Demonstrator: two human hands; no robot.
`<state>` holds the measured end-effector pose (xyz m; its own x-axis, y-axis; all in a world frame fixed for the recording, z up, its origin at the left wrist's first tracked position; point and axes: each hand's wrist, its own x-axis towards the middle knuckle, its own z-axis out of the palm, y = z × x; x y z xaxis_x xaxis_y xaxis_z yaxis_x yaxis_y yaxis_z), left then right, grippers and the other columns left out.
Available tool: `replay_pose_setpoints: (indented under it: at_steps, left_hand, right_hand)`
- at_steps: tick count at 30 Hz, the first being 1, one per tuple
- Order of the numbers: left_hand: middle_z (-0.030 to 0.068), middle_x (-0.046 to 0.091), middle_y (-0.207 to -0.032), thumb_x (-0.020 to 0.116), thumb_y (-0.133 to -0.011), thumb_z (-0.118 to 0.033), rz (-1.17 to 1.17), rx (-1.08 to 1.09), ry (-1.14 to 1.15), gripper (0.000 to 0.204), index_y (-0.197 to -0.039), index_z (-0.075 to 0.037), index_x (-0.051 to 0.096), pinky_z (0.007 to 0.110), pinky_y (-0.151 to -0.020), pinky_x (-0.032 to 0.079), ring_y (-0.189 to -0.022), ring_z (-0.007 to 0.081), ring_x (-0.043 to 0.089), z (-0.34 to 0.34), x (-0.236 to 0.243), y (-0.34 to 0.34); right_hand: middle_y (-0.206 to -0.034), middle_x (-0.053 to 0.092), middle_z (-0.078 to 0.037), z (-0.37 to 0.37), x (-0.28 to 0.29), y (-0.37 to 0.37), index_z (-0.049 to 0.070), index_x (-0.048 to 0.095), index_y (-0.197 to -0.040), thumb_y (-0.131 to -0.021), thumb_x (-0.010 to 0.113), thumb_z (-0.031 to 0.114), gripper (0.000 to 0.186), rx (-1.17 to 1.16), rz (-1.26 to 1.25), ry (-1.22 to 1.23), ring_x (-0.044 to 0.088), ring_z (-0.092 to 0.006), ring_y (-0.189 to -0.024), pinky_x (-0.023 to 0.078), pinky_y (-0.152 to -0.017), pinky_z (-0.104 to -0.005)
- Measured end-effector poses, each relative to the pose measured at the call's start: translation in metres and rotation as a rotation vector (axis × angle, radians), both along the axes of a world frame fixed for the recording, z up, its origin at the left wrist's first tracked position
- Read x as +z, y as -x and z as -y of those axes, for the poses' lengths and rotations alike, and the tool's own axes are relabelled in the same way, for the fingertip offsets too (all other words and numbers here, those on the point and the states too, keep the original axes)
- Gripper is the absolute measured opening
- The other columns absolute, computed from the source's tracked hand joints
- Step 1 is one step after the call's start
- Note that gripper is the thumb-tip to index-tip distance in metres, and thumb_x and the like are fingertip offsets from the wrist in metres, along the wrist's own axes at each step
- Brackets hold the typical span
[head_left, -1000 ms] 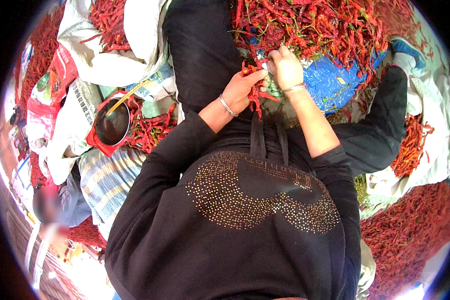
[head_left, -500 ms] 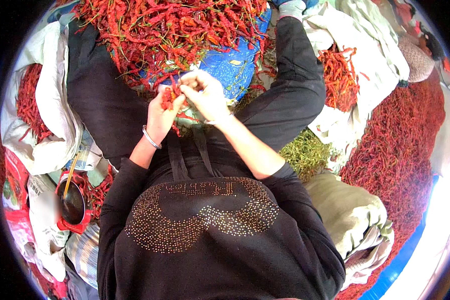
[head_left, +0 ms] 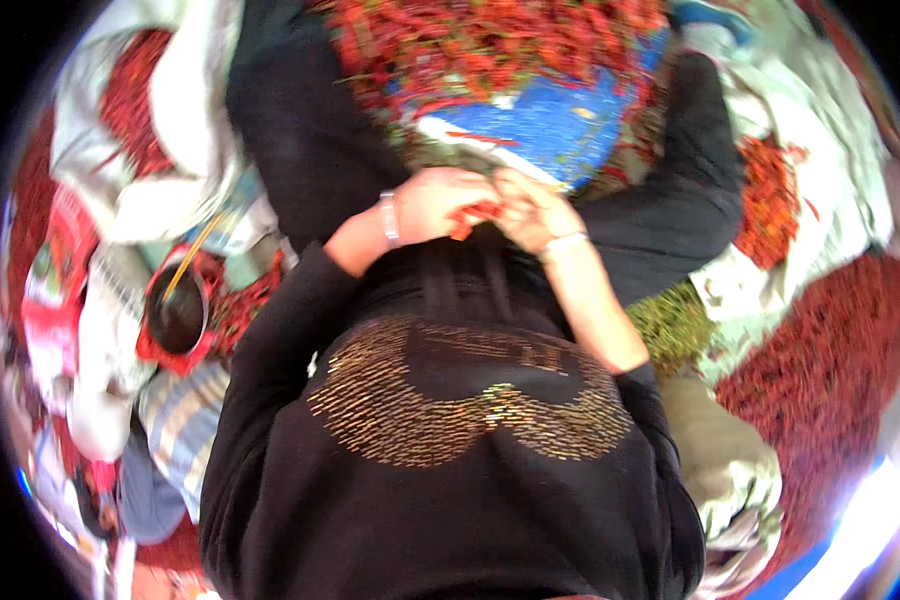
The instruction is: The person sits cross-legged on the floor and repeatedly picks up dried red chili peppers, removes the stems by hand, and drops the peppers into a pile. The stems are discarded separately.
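Observation:
Small red chillies (head_left: 467,225) are bunched in my left hand (head_left: 440,205), whose fingers are closed round them, low between my bent legs. My right hand (head_left: 535,215) meets it from the right, fingers closed at the bunch; motion blur hides exactly what they pinch. Just beyond both hands lies a blue plastic sheet (head_left: 560,120) with a big pile of red chillies (head_left: 490,45) on its far part.
At left stand a dark pot (head_left: 175,310) with yellow sticks and a white sack of chillies (head_left: 135,100). At right are another white sack (head_left: 840,180), green stems (head_left: 670,330), a khaki bundle (head_left: 720,450) and a broad chilli heap (head_left: 810,370).
The view has swung about between frames. My hands have come down nearer my lap since half a second ago, and my left wrist has turned so that hand lies more sideways.

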<state>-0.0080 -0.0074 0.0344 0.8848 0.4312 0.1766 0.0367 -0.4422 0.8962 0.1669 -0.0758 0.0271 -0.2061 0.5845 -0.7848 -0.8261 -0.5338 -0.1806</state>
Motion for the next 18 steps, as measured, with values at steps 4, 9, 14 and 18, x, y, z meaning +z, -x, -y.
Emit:
replay_pose_setpoints:
  at_steps: [4, 9, 14, 18]
  left_hand:
    - [0.0046, 0.060, -0.075, 0.061, -0.082, -0.015, -0.173, 0.069, 0.468, 0.013, -0.088, -0.004, 0.055, 0.028, -0.058, 0.045, -0.065, 0.0138, 0.057, 0.009, 0.007, 0.025]
    - [0.0027, 0.061, -0.073, 0.058, -0.086, -0.015, 0.068, 0.705, 1.114, 0.015, -0.090, -0.001, 0.059, 0.020, -0.057, 0.045, -0.061, 0.0078, 0.056, -0.007, 0.012, 0.024]
    - [-0.0009, 0.060, -0.071, 0.060, -0.084, -0.012, 0.022, 0.605, 1.053, 0.012, -0.091, -0.002, 0.060, 0.020, -0.055, 0.043, -0.060, 0.0054, 0.054, 0.002, -0.001, 0.000]
    - [0.0004, 0.060, -0.073, 0.059, -0.085, -0.011, 0.035, 0.584, 1.131, 0.010, -0.091, -0.003, 0.060, 0.021, -0.054, 0.044, -0.059, 0.0066, 0.054, 0.001, -0.002, -0.008]
  right_hand:
    - [-0.079, 0.059, -0.005, -0.003, -0.009, -0.025, 0.000, 0.057, -0.095, -0.087, 0.055, 0.014, 0.016, 0.322, 0.213, -0.299, 0.055, -0.0123, -0.067, 0.043, -0.058, -0.0236]
    - [-0.093, 0.061, -0.008, -0.008, 0.001, -0.004, 0.001, 0.056, -0.102, -0.083, 0.058, 0.013, 0.022, 0.696, 1.087, -0.830, 0.058, -0.0207, -0.086, 0.045, -0.079, -0.0311]
    - [-0.092, 0.061, -0.004, -0.007, 0.005, 0.017, 0.000, 0.057, -0.099, -0.084, 0.058, 0.013, 0.020, 0.812, 0.878, -0.793, 0.056, -0.0123, -0.083, 0.044, -0.078, -0.0262]
    - [-0.087, 0.061, -0.002, 0.007, 0.014, -0.012, 0.003, 0.060, -0.094, -0.086, 0.055, 0.014, 0.015, 0.625, 0.653, -0.525, 0.056, -0.0099, -0.080, 0.043, -0.072, -0.0238]
